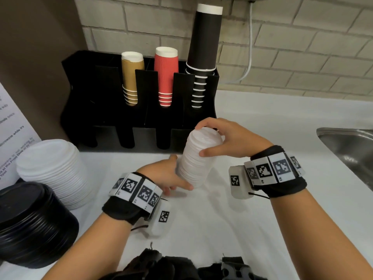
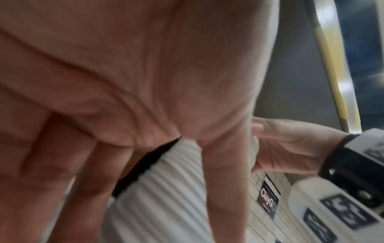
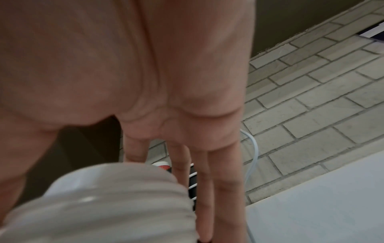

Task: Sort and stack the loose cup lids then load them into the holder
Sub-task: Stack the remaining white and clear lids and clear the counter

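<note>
A tall stack of small white lids (image 1: 196, 158) tilts above the counter in front of the black holder (image 1: 105, 93). My right hand (image 1: 226, 138) grips its upper end, thumb on the near side and fingers over the top. My left hand (image 1: 171, 176) grips its lower end from the left. The ribbed stack (image 2: 166, 197) shows under my left palm, and its top (image 3: 108, 197) fills the lower left of the right wrist view. A wider white lid stack (image 1: 54, 170) and a black lid stack (image 1: 32, 223) stand at the left.
The holder's upper slots carry gold cups (image 1: 131, 77), red cups (image 1: 166, 75) and tall black cups (image 1: 203, 55). A steel sink (image 1: 349, 146) lies at the right. A white cable (image 1: 249, 47) hangs on the brick wall. A printed sign (image 1: 14, 130) leans at the left.
</note>
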`<state>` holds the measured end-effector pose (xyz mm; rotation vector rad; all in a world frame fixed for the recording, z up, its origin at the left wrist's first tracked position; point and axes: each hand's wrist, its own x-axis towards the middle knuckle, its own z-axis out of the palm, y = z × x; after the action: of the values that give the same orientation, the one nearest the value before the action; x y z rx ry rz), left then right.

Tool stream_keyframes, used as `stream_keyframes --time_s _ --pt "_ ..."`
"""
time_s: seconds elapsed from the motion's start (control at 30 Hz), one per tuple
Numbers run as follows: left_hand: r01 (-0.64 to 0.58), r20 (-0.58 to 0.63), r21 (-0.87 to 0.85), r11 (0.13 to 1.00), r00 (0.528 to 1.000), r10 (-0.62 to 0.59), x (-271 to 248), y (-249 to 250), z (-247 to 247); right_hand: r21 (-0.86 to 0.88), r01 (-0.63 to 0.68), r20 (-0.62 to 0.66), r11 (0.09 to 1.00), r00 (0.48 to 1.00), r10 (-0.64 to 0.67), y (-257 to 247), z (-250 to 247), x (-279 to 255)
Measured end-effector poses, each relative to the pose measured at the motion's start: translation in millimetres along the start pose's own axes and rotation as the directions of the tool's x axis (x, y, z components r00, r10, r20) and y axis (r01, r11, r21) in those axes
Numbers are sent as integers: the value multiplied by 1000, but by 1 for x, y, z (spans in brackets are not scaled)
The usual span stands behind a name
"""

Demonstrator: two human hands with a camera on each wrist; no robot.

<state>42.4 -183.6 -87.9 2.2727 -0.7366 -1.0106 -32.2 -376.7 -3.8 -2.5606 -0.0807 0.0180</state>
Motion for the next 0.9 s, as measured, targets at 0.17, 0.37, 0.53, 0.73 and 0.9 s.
stream_keyframes --time_s 0.17,0.37,0.53,0.73,0.9 --pt "-16 -46 -183 983 999 8 27 5 26 5 -36 -33 999 999 36 9 -6 -4" --pt "-16 -15 -188 982 1000 14 44 21 31 -5 -92 -78 996 993 91 19 -17 6" --pt "0 -43 -153 988 999 -7 49 27 31 10 -105 -54 994 993 106 21 -18 14" --pt "-1 -108 -165 986 994 -17 39 17 27 4 -122 -26 992 992 123 23 -20 12" --pt "-57 -252 -307 950 967 -23 17 -5 10 -8 -159 20 987 987 159 22 -23 15"
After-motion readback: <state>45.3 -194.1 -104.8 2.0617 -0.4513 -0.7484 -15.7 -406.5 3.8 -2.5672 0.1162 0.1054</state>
